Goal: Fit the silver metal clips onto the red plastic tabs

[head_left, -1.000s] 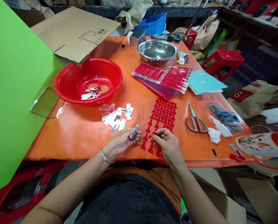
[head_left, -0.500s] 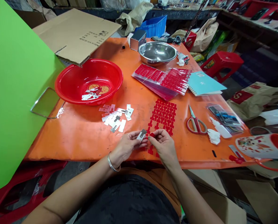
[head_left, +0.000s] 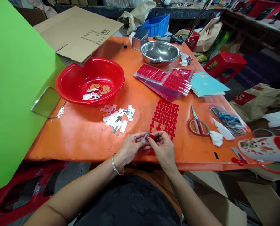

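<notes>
Left hand and right hand together just above the near edge of the orange-covered table, wrists apart, fingertips almost meeting. Small silver metal tab pinched in the left fingers, small red piece pinched in the right, the two parts right beside each other, a close hold apparently suited to fine, two-handed placing. Directly beyond the right hand, a block of red T-shaped pieces laid flat in tight rows, probably spread out for easy picking. To the left of it, a loose heap of silver tabs, also within easy reach. Farther left, a red plastic basin with more tabs inside, perhaps as a separate holding place. On the far side, a steel bowl and plastic sheets of red pieces. Off to the right, red-handled scissors.
</notes>
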Demonstrator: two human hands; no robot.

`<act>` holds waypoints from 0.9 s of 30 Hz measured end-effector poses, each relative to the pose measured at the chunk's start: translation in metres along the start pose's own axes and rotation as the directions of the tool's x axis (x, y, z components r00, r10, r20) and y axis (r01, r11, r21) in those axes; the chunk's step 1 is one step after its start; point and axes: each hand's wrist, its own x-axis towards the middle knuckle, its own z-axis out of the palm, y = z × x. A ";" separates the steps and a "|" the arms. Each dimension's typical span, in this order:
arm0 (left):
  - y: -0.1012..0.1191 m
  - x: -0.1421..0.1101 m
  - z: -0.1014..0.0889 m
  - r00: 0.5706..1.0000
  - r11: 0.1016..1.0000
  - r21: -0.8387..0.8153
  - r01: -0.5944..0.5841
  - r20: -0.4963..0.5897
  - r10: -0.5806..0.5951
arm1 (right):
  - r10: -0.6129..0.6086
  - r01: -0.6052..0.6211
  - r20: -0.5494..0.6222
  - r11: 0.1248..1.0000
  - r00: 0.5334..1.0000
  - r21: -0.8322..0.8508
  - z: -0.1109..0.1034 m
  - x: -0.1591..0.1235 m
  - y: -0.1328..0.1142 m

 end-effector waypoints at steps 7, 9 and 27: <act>-0.002 0.001 -0.001 1.000 1.000 0.006 -0.002 -0.010 0.002 | -0.031 0.031 0.011 0.999 0.999 -0.038 -0.002 -0.002 0.004; -0.002 0.001 -0.002 1.000 1.000 0.006 0.000 -0.009 0.001 | -0.035 0.035 0.013 0.998 0.999 -0.042 -0.002 -0.002 0.004; -0.010 0.005 -0.001 0.986 0.990 0.061 -0.131 -0.097 0.136 | -0.226 0.224 0.021 0.945 0.974 -0.236 0.001 -0.010 -0.003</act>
